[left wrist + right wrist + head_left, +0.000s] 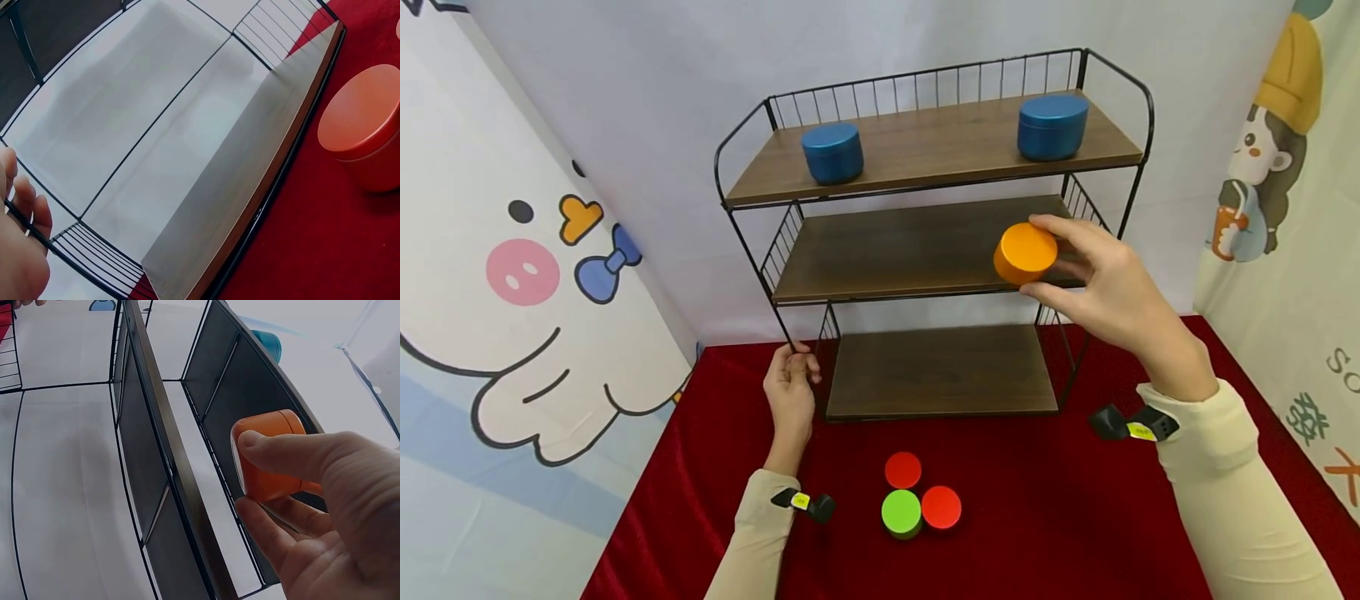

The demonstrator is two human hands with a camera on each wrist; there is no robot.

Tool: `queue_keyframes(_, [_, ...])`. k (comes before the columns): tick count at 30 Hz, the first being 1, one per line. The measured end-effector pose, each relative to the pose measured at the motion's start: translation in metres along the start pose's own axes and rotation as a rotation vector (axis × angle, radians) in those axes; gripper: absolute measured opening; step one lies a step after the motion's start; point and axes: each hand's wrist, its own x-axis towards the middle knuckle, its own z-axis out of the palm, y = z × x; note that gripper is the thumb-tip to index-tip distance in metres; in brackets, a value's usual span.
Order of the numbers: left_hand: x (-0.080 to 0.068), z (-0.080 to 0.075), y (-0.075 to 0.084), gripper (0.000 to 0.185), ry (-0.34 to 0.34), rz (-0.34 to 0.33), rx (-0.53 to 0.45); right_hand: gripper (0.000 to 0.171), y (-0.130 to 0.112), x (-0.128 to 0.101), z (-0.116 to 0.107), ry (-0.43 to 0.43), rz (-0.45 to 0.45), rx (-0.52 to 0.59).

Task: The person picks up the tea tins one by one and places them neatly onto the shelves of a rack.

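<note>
My right hand [1101,279] pinches an orange round tin [1026,252] between thumb and fingers, in front of the right part of the middle shelf board [895,250]. In the right wrist view the thumb lies along the side of the orange tin [272,450], which is held between the middle and top boards. At the lower left of the wire-framed shelf rack [943,371], my left hand [792,387] grips its black frame post. The left wrist view shows the fingers [24,197] curled round that thin black bar [37,234].
Two blue tins stand on the top board, one on the left [833,153] and one on the right [1052,127]. Before the rack, a green tin [901,512] and two red tins [942,507] sit together on the dark red cloth [1037,517]. Patterned curtains hang on both sides.
</note>
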Motion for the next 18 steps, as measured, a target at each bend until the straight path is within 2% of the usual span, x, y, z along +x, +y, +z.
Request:
queue_keyframes(6, [-0.0005, -0.0001, 0.0017, 0.028, -0.012, 0.001, 0.029, 0.075, 0.0039, 0.0026, -0.0004, -0.013, 0.030, -0.022])
queue_keyframes(18, [-0.0005, -0.0001, 0.0022, 0.028, -0.021, 0.003, 0.052, 0.071, 0.0102, 0.0033, -0.0043, -0.027, 0.115, -0.063])
